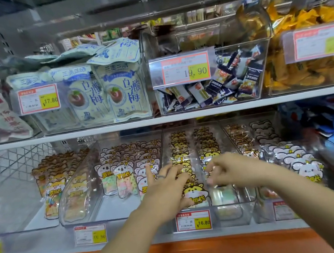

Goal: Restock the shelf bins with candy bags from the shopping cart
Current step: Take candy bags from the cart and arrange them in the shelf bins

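Note:
Yellow cartoon-animal candy bags [195,194] stand in two rows inside a clear shelf bin [229,214] on the lower shelf. My left hand [166,187] reaches into the left row, fingers curled over the bag tops and thumb under the front bag. My right hand [227,171] is beside it over the right row [209,152], its curled fingertips pinching at a clear bag edge. The shopping cart is out of view.
Neighbouring clear bins hold white koala bags [124,181], orange fox bags [52,190] and white mouse bags [306,166]. The upper shelf [181,115] carries plum pouches [121,90] and wrapped sweets [229,83]. An orange ledge [214,248] runs below the shelf edge with its price tags.

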Demonstrator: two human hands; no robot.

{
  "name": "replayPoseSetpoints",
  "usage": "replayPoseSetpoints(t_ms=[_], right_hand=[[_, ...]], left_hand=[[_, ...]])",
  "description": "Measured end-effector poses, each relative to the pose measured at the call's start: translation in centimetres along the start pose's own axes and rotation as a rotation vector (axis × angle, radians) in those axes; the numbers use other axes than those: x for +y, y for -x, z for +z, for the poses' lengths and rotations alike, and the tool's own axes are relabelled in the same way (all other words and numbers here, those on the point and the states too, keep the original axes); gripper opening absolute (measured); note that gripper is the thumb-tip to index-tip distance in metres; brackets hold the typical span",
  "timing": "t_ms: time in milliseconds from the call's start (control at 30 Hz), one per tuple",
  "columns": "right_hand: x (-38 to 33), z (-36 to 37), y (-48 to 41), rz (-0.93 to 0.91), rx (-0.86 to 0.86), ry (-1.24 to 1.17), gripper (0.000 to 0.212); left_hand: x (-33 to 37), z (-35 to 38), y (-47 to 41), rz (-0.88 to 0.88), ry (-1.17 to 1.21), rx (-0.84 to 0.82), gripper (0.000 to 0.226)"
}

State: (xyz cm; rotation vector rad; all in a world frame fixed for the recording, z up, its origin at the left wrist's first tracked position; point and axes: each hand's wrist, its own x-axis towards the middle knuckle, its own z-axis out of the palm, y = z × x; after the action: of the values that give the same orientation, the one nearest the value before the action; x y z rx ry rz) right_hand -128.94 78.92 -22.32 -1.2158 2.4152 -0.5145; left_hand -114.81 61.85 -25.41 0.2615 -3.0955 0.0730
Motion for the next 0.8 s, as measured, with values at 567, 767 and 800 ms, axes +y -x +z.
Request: replayPoseSetpoints(t_ms=[567, 767, 800], right_hand=[[2.1, 6.0, -4.8, 0.070, 0.178, 1.007, 0.092], [2.3, 6.0, -5.6, -0.005, 0.384, 1.021, 0.077], [2.5, 6.0, -5.9, -0.004, 0.401, 0.997, 0.070]], left_hand=[[-0.1, -0.1, 0.2, -0.004, 0.002, -0.041, 0.060], [-0.2, 0.0, 0.3, -0.005, 0.020, -0.039, 0.061], [-0.2, 0.0, 0.3, -0.004, 0.025, -0.038, 0.061]])
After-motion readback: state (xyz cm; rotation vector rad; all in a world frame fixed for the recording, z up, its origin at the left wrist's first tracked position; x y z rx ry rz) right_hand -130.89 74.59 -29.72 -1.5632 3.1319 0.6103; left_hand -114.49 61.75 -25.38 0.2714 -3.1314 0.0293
